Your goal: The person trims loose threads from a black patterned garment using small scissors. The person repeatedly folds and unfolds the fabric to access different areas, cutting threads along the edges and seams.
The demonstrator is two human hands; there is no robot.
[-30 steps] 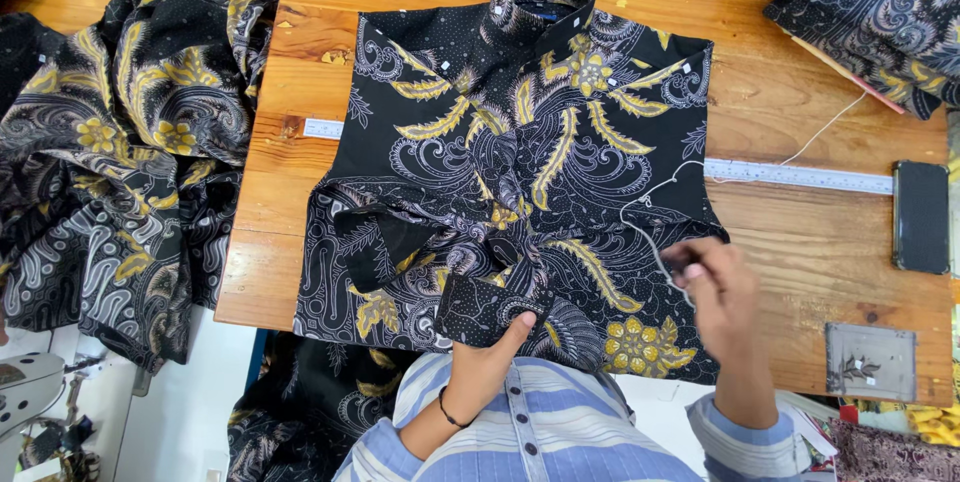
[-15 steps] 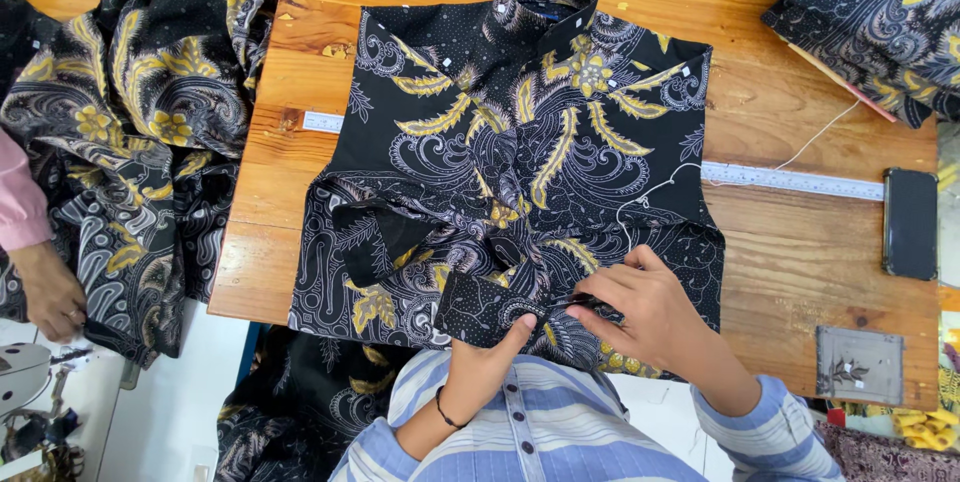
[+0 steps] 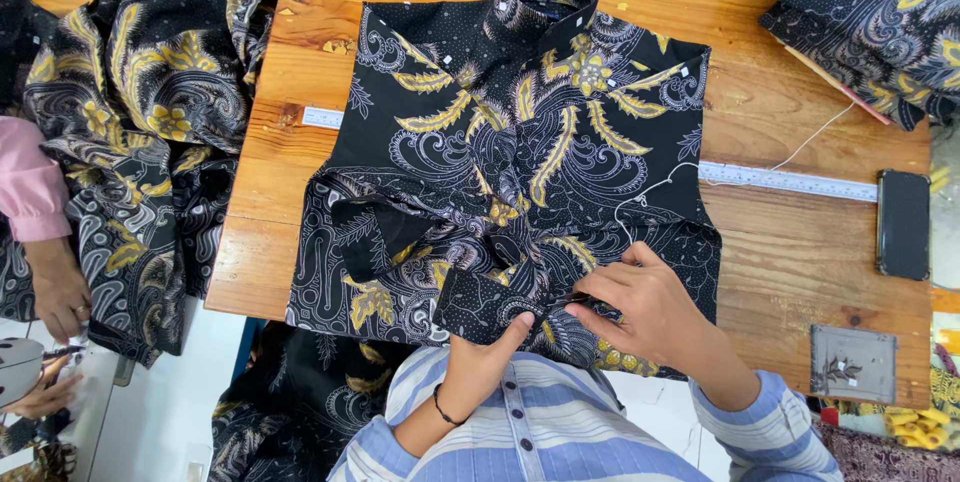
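A black batik shirt point(image 3: 520, 152) with gold and grey motifs lay flat on the wooden table point(image 3: 800, 242), collar at the far side. At its near hem, the left hand point(image 3: 485, 362) pinched a folded cuff point(image 3: 480, 307) between thumb and fingers. The right hand point(image 3: 640, 307), just beside it, had its fingers pressed together on the fabric. A white thread point(image 3: 650, 187) lay on the shirt. A ruler point(image 3: 785, 180) crossed the table beneath it.

This is a garment workshop: a wooden bench point(image 3: 800, 242) carries a measuring tape point(image 3: 780, 180) and a folded batik shirt point(image 3: 520, 162), with heaps of the same patterned cloth point(image 3: 130, 122) alongside (more folded pieces point(image 3: 880, 22) sit at the far corner) beside a co-worker's hand point(image 3: 60, 292).
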